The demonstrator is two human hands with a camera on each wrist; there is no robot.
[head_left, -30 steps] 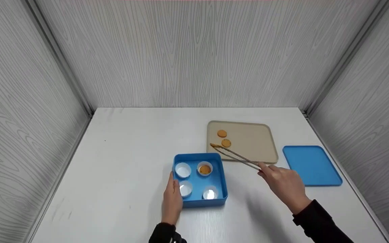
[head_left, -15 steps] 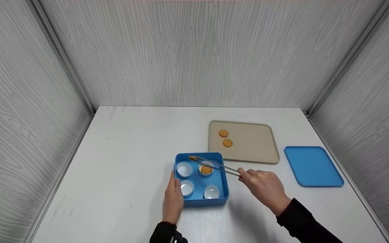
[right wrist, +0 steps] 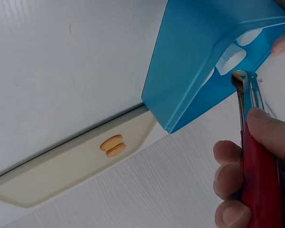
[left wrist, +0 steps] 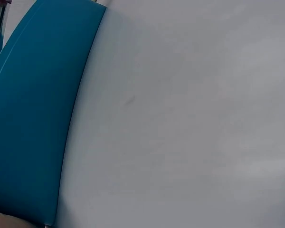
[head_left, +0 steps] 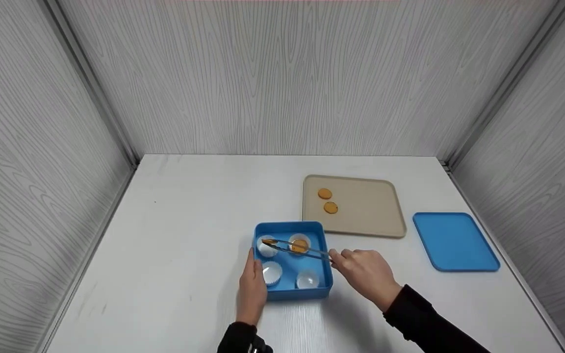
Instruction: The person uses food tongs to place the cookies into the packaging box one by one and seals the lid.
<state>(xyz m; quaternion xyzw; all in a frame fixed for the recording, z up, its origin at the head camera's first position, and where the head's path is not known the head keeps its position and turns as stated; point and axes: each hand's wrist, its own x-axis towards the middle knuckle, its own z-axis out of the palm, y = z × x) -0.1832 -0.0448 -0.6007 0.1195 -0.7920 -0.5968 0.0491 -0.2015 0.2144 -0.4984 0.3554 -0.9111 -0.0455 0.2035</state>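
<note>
In the head view my left hand (head_left: 252, 291) rests with straight fingers along the left side of a blue square box (head_left: 290, 295). My right hand (head_left: 367, 275) grips red-handled metal tongs (right wrist: 261, 175), which reach leftward over the box. A round orange-brown cookie (head_left: 269, 241) is between the tong tips, at the far-left white paper cup (head_left: 266, 251); whether it touches the cup cannot be told. Another cookie (head_left: 300, 246) sits in the far-right cup, partly behind the tongs. The near-left cup (head_left: 272, 273) and near-right cup (head_left: 307, 280) hold nothing visible.
Beyond the box lies a beige tray (head_left: 368, 206) bearing two cookies, the farther one (head_left: 324, 193) and the nearer one (head_left: 331, 208). To the right is a flat blue tray or lid (head_left: 456, 241). Grey wood-grain panels (head_left: 282, 78) enclose the white table (head_left: 189, 220).
My right hand has carried the tongs and cookie from beside the beige tray leftward and toward me, over the box, then lower to the far-left cup. My left hand stays at the box.
</note>
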